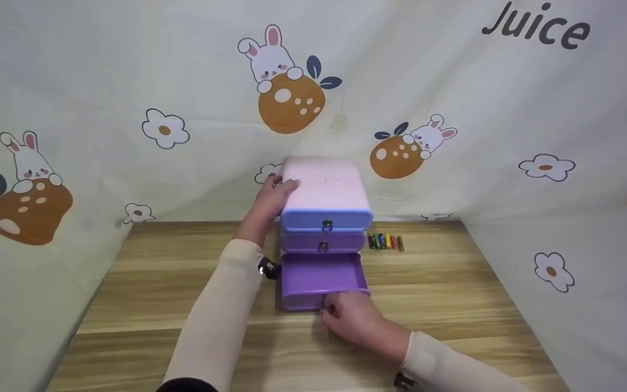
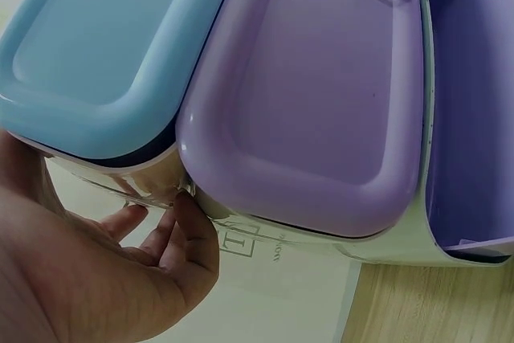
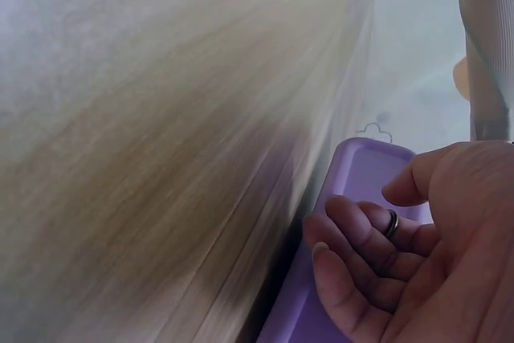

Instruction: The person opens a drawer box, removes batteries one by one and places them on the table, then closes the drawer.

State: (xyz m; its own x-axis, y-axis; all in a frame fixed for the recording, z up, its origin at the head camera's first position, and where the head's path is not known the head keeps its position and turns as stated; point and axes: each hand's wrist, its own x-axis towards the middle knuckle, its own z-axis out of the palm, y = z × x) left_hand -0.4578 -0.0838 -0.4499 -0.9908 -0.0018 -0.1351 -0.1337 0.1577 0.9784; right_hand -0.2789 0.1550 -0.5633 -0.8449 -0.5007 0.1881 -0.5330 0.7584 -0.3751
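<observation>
A small stacked drawer cabinet (image 1: 324, 182) with a pale pink top stands against the back wall. Its blue top drawer (image 1: 302, 220) and lilac middle drawer (image 1: 297, 243) are closed, each with a metal ring pull. The purple bottom drawer (image 1: 319, 272) is pulled out, and its visible inside holds nothing. My left hand (image 1: 272, 198) grips the cabinet's upper left side, thumb on top, bent fingers (image 2: 193, 234) against the side. At the bottom drawer's front, my right hand (image 1: 354, 318) has curled fingers; a dark metal ring (image 3: 392, 224), like the other pulls, circles one finger.
Several short coloured crayons (image 1: 385, 242) lie in a row right of the cabinet. Wood-grain tabletop (image 1: 183, 294) spreads around it. Pale cloth walls (image 1: 199, 71) printed with rabbits and oranges enclose the back and sides.
</observation>
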